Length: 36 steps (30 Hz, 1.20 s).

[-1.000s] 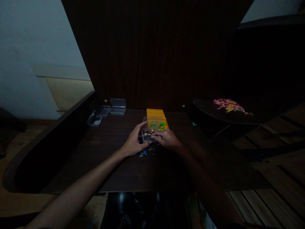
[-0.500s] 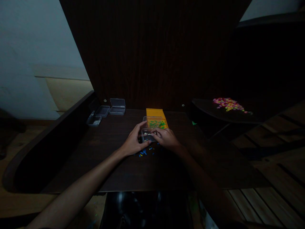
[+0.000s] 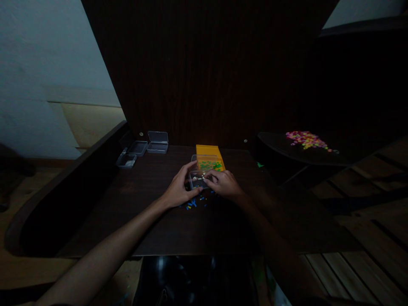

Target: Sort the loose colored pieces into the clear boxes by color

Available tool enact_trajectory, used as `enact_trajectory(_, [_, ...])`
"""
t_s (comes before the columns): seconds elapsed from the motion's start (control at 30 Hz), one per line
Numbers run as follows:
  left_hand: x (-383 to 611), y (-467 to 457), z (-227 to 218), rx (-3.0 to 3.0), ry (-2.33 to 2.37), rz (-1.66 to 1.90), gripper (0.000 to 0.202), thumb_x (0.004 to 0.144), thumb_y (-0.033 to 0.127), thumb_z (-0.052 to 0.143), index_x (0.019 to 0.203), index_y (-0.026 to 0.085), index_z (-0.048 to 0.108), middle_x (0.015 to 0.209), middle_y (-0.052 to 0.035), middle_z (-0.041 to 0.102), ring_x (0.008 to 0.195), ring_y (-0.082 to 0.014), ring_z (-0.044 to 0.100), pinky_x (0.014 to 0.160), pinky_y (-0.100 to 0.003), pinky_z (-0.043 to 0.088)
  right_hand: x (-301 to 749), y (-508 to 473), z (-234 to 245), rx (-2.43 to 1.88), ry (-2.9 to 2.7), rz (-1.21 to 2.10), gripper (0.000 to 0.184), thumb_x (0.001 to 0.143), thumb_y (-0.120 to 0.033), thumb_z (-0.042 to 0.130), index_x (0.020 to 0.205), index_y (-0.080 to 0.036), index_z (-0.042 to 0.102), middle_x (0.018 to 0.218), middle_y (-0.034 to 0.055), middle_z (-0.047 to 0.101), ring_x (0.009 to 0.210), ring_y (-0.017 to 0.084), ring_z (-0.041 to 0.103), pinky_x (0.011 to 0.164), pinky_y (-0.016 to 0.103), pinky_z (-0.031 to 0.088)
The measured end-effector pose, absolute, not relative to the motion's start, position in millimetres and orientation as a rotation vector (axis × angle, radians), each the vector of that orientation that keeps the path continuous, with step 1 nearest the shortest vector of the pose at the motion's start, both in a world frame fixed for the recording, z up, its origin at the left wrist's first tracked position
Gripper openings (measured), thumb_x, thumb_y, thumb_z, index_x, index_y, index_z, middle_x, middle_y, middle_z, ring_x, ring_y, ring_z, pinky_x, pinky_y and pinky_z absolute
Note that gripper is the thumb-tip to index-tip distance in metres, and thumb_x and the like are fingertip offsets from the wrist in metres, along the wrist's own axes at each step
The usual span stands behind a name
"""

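A small clear plastic box (image 3: 198, 179) with a few pale bits inside rests on the dark wooden table (image 3: 153, 221). My left hand (image 3: 179, 190) curls round the box's left side, thumb at its near edge. My right hand (image 3: 224, 183) grips its right side, fingertips over the lid. Directly behind the box lies an orange tray (image 3: 208, 159) holding green pieces. Small blue pieces (image 3: 192, 204) are scattered on the table just in front of my hands.
Several clear lidded boxes (image 3: 148, 147) sit at the table's far left corner. A pile of pink and yellow pieces (image 3: 306, 140) lies on a dark side shelf to the right. A tall dark wooden panel rises behind the table. The room is dim.
My right hand's fingers have shifted slightly over the clear box's lid. The left hand and the box stay where they were.
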State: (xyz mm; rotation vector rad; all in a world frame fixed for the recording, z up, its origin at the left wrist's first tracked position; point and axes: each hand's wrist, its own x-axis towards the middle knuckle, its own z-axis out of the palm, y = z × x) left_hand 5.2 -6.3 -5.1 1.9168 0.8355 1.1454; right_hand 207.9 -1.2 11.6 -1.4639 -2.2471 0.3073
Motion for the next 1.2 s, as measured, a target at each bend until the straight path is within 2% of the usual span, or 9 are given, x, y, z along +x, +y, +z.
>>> enact_trajectory(0.3, [5.6,-5.6,-8.2,1.957,0.843,1.127,0.078,0.073,0.028,0.072,0.140,0.021,0.033,0.136,-0.0143,0.048,0.123,-0.0296,0.052,0.097,-0.048,0.052,205.7,-0.5,9.0,-1.466,-2.285,0.288,0.017,0.082,-0.029,0.064,0.095,-0.021,0.071,0.058,-0.0028,0.060,0.053,0.011,0.051,0.055,0.022,0.032])
enact_trajectory(0.83, [3.8,-4.2,-8.8,1.977,0.857,1.110,0.078,0.073,0.028,0.072,0.141,0.022,0.033,0.137,-0.0140,0.047,0.125,-0.0296,0.050,0.097,-0.046,0.052,207.3,-0.7,11.1,-1.335,-2.394,0.360,0.013,0.086,-0.025,0.058,0.092,-0.018,0.067,0.059,-0.0034,0.057,0.053,0.010,0.047,0.055,0.022,0.029])
enact_trajectory(1.03, [3.8,-3.8,-9.6,1.965,0.846,1.103,0.079,0.073,0.027,0.072,0.141,0.022,0.032,0.137,-0.0142,0.047,0.125,-0.0300,0.050,0.097,-0.046,0.052,209.2,-0.9,12.9,-1.338,-2.457,0.342,0.016,0.088,-0.026,0.057,0.094,-0.017,0.069,0.063,-0.0012,0.063,0.054,0.010,0.051,0.056,0.022,0.031])
enact_trajectory(1.2, [4.0,-4.4,-11.2,1.989,0.855,1.082,0.079,0.072,0.027,0.072,0.141,0.021,0.032,0.137,-0.0137,0.047,0.126,-0.0301,0.050,0.099,-0.047,0.051,209.4,0.0,8.9,-1.287,-2.489,0.254,0.018,0.087,-0.023,0.057,0.096,-0.019,0.072,0.075,0.0027,0.072,0.063,0.013,0.060,0.060,0.023,0.037])
